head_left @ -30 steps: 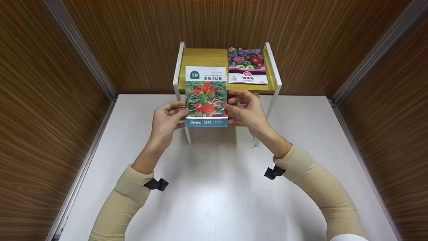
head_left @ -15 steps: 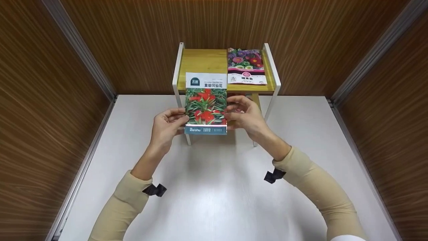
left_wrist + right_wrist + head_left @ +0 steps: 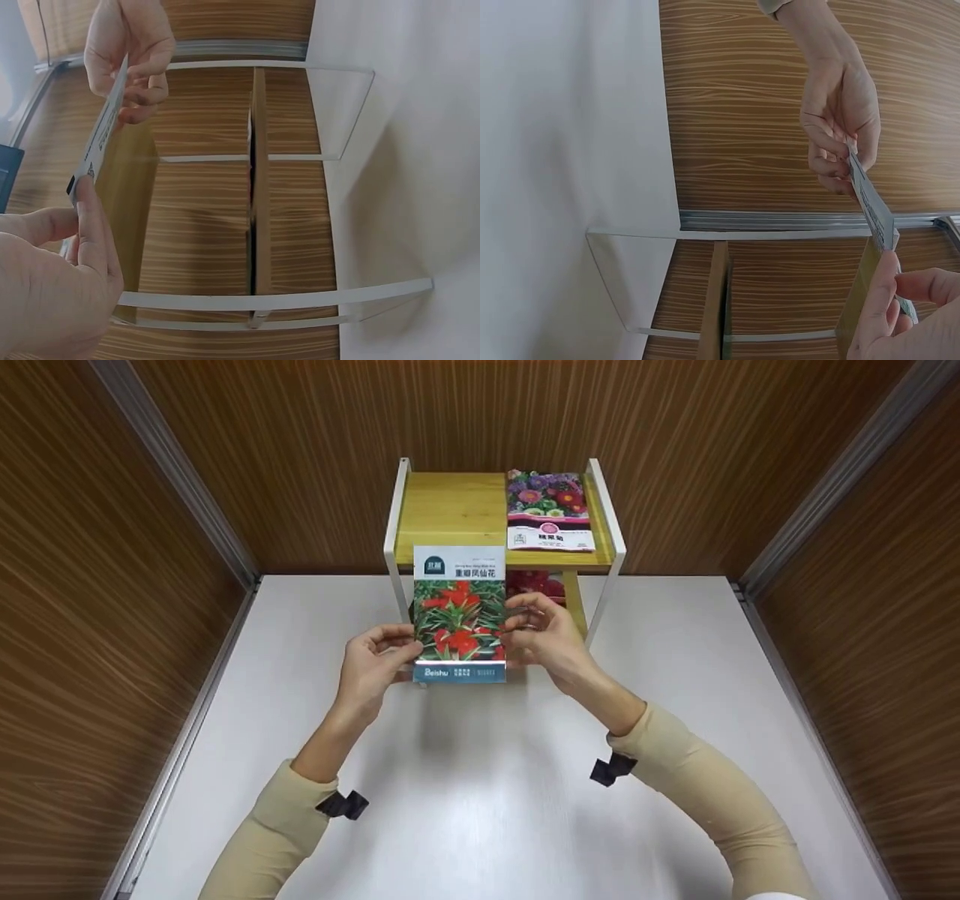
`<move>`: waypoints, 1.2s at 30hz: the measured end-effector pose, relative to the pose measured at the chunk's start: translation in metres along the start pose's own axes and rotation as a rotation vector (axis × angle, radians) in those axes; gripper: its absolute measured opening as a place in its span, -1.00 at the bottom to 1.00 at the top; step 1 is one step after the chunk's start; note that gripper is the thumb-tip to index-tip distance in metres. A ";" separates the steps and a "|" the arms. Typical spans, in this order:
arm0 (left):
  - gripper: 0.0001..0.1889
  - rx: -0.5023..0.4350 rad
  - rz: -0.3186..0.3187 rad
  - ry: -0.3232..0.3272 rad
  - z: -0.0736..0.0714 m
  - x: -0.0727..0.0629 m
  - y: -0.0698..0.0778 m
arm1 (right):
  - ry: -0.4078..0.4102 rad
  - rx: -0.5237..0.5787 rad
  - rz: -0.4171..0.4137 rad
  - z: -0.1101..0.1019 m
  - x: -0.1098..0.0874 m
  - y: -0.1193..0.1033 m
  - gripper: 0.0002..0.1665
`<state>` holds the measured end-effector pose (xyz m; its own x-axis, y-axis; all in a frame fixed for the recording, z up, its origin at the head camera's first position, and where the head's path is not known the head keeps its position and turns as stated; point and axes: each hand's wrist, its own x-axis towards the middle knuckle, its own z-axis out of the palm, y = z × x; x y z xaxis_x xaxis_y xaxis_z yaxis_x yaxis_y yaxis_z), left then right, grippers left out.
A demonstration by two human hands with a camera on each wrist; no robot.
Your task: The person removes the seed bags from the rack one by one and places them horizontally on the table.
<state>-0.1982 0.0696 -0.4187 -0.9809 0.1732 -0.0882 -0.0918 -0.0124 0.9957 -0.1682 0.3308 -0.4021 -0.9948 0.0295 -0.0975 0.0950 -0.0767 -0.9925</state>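
Note:
A flower seed packet (image 3: 459, 619) with red blooms and a blue-green bottom band is held up in front of a small two-tier shelf. My left hand (image 3: 373, 664) pinches its left edge low down, thumb on the front. On the opposite edge, my right hand (image 3: 551, 641) pinches it the same way. Both wrist views show the packet (image 3: 105, 131) edge-on between the two hands, apart from the shelf boards. A second seed packet (image 3: 547, 502), with pink and purple flowers, lies on the right half of the top board (image 3: 454, 506).
White side frames (image 3: 606, 510) border the shelf boards. On the lower tier, a packet with red flowers (image 3: 536, 583) is partly hidden behind the right hand. The shelf stands on a white surface (image 3: 480, 795), with wood-grain panels (image 3: 487, 405) behind and at both sides.
Both hands have lowered the red-flowered packet toward the body, uncovering more of the top board and the lower-tier packet. The grip has stayed the same, and the shelf shifts slightly in view.

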 end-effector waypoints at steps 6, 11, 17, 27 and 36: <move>-0.73 0.007 -0.011 -0.016 -0.002 -0.004 -0.013 | 0.003 -0.015 0.007 0.001 -0.003 0.015 -0.52; -0.74 0.023 -0.022 -0.019 -0.006 -0.006 -0.023 | -0.004 -0.006 0.018 0.003 -0.005 0.028 -0.51; -0.74 0.039 -0.053 -0.028 -0.007 -0.009 -0.034 | -0.001 0.000 0.018 0.004 -0.009 0.038 -0.50; -0.74 0.043 -0.112 -0.016 -0.008 -0.012 -0.049 | 0.016 0.014 0.037 0.006 -0.012 0.059 -0.50; -0.75 0.067 -0.139 -0.008 -0.014 -0.021 -0.070 | 0.015 -0.004 0.068 0.012 -0.017 0.079 -0.47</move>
<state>-0.1733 0.0531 -0.4869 -0.9582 0.1766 -0.2252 -0.2145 0.0780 0.9736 -0.1448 0.3124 -0.4779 -0.9854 0.0392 -0.1659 0.1627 -0.0751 -0.9838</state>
